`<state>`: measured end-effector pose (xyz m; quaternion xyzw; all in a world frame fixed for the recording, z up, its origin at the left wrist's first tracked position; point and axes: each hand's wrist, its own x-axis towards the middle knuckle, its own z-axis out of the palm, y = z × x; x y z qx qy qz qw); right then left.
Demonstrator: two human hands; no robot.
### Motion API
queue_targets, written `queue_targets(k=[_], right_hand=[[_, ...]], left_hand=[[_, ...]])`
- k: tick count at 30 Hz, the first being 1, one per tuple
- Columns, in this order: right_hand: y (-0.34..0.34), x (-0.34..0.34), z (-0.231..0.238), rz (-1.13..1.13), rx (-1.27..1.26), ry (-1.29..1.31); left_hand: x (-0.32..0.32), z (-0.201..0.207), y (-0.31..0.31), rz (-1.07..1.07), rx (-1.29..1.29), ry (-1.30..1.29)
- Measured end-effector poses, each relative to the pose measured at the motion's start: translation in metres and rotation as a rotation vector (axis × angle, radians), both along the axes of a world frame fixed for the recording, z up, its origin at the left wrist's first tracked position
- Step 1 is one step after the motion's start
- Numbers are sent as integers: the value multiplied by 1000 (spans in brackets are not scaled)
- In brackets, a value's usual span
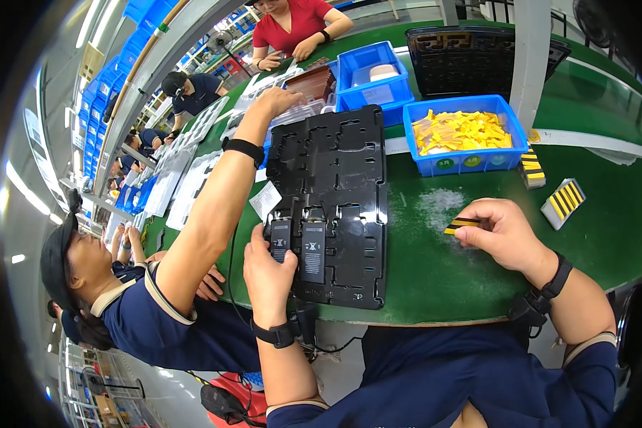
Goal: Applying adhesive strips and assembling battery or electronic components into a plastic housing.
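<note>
My left hand [267, 278] is at the near left edge of a black plastic tray [349, 214]. Its thumb and fingers straddle the lower end of a flat black battery [281, 235] and grip it. A second black battery [312, 251] lies in the pocket beside it. To the right, above the green tabletop, my right hand [503, 235] pinches a short black-and-yellow striped strip [462, 225] between thumb and fingers. Beyond that hand stands a blue bin [465, 165] full of yellow pieces [464, 131].
Two striped stacks [565, 203] [532, 168] lie at the right. Blue boxes [372, 71] stand behind the tray, near a metal post [530, 64]. On my left, a co-worker's arm [225, 185] reaches over the table. A white paper tag [265, 200] lies by the tray's left edge.
</note>
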<state>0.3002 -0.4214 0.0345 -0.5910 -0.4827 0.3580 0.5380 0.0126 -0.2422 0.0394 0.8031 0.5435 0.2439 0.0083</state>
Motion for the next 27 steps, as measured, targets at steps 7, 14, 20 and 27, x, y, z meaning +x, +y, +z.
queue_targets(k=[7, 14, 20, 27], right_hand=[[1, -1, -2, 2, -4, 10], [1, -1, -1, 2, 32, -85], [-1, -2, -2, 13, 69, -177], [-2, -3, -1, 7, 92, -170]], left_hand=[[19, 1, -24, -138, -65, -203], [30, -2, -28, -166, 88, 108], [31, 2, -25, -244, 90, 218], [39, 4, -27, -177, 45, 269]])
